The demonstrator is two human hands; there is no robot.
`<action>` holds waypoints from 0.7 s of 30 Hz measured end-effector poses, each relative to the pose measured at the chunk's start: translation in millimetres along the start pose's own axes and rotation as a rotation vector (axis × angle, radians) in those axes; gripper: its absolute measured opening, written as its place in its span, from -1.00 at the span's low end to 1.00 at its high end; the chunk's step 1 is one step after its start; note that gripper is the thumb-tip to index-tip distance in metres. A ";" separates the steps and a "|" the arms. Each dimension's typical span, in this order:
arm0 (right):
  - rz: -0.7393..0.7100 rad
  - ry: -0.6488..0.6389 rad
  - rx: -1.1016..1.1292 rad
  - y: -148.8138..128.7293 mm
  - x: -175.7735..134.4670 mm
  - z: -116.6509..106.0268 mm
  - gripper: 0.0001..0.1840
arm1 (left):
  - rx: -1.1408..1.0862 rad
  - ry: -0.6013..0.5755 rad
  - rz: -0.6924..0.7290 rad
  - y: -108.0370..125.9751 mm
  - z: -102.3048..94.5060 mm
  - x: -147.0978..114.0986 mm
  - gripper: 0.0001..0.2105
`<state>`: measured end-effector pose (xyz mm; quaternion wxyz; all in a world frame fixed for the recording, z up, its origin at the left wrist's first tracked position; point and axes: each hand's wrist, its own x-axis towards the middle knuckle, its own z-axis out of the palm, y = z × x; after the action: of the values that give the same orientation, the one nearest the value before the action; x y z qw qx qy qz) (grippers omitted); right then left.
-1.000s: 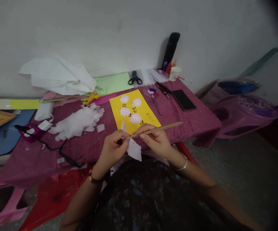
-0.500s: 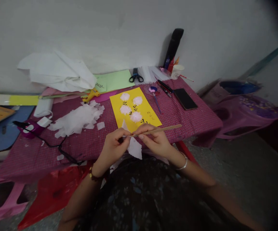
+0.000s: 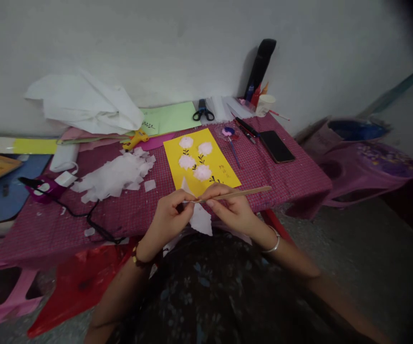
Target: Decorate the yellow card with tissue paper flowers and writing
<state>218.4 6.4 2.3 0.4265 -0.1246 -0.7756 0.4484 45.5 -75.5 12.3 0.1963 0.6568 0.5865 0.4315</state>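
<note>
A flat wooden stick [image 3: 252,191], like a craft stick, runs out to the right from my right hand [image 3: 229,205], whose thumb and fingers pinch it. My left hand [image 3: 172,210] is closed, its thumb and fingers pinching a piece of thin white paper [image 3: 201,220] close to the stick's inner end. The paper hangs below my fingertips, and a pointed part rises above them. Just beyond my hands lies a yellow sheet [image 3: 224,153] bearing several puffy white paper flowers [image 3: 202,172] and dark drawn leaves. My fingers hide exactly how stick and paper meet.
On the checked tablecloth [image 3: 292,186] are a pile of white paper pieces [image 3: 116,174], a yellow glue gun [image 3: 136,138], scissors [image 3: 202,111], a phone [image 3: 277,146] and a paintbrush [image 3: 234,153]. Eyeglasses [image 3: 88,217] lie front left. Pink stools [image 3: 364,167] flank the table.
The view has shifted very slightly. Both hands keep the same grip on the stick and paper; nothing else has visibly moved.
</note>
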 end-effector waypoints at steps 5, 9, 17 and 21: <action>0.000 0.013 -0.021 2.2 -0.1 -0.2 -0.86 | 0.009 -0.007 -0.013 0.3 0.9 0.3 -0.86; 0.018 0.039 -0.014 4.4 -0.3 1.0 -0.88 | 0.020 0.002 -0.008 0.2 1.0 0.6 -0.86; 0.007 -0.018 -0.034 3.1 -0.7 0.1 -0.86 | 0.039 -0.019 -0.032 0.0 1.0 0.0 -0.87; 0.021 0.011 -0.044 5.2 -0.3 1.1 -0.88 | 0.037 -0.030 -0.041 -1.1 1.3 0.0 -0.86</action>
<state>216.8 8.6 -2.4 0.4229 -0.1447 -0.7817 0.4349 45.9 -74.9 10.7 0.2018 0.6544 0.6048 0.4064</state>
